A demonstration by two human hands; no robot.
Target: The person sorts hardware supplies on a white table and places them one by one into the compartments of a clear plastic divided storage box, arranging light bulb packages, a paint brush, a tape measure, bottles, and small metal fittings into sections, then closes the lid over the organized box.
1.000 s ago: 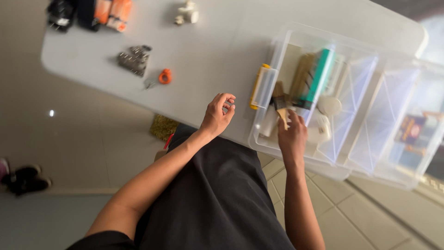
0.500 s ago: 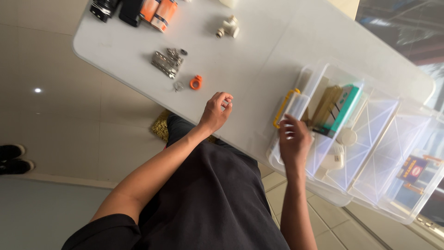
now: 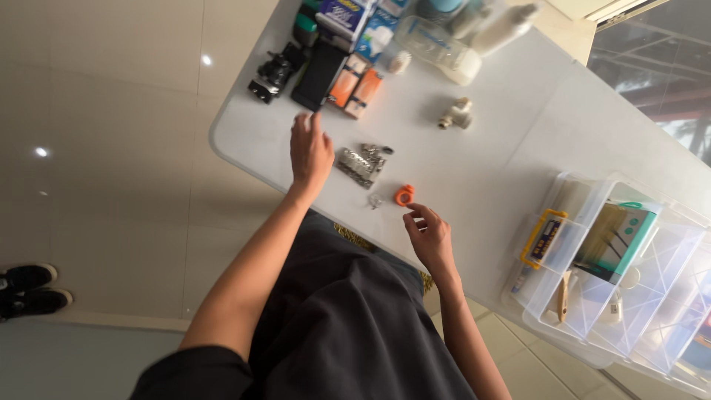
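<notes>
A shiny pale tiled floor lies around a white counter that runs across the view. The left hand is stretched out flat, fingers spread and open, with nothing in it. It rests on the counter just at 9 o'clock of a small heap of silver metal parts, and its fingertips come close to a flat black case at its 12 o'clock. The right hand is loosely curled, half open and holds nothing. A little orange ring sits just at 11 o'clock of its fingers, not yet touched, with a tiny silver piece beside it.

It looks like the step in hand is reaching for the small things near the counter's edge. A pick-up would need a neat pinch with two fingertips, since the ring is small and could roll.

Far off at 3 o'clock stands a clear plastic box with open trays. A brass pipe fitting lies at 1 o'clock of the heap.
</notes>
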